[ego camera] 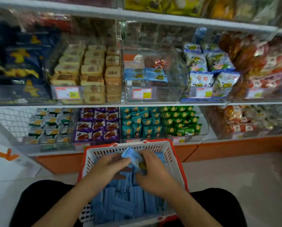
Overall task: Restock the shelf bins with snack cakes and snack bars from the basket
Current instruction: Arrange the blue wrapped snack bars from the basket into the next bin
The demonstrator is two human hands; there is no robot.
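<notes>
A white slotted basket (174, 163) with a red rim sits between my knees, packed with several blue snack packets (125, 203). Both hands are inside it at the far end. My left hand (107, 167) and my right hand (153, 171) together grip a small bunch of blue packets (132, 157) lifted just above the pile. On the middle shelf a clear bin (155, 95) holds only a few of the same blue packets (146, 75) at its back.
Neighbouring bins hold tan cake slices (88, 71), white-blue bags (207, 69) and, on the lower shelf, purple (97, 123), teal (140, 123) and green packs (179, 120). An orange shelf base (218, 149) runs behind the basket. Pale floor lies to the right.
</notes>
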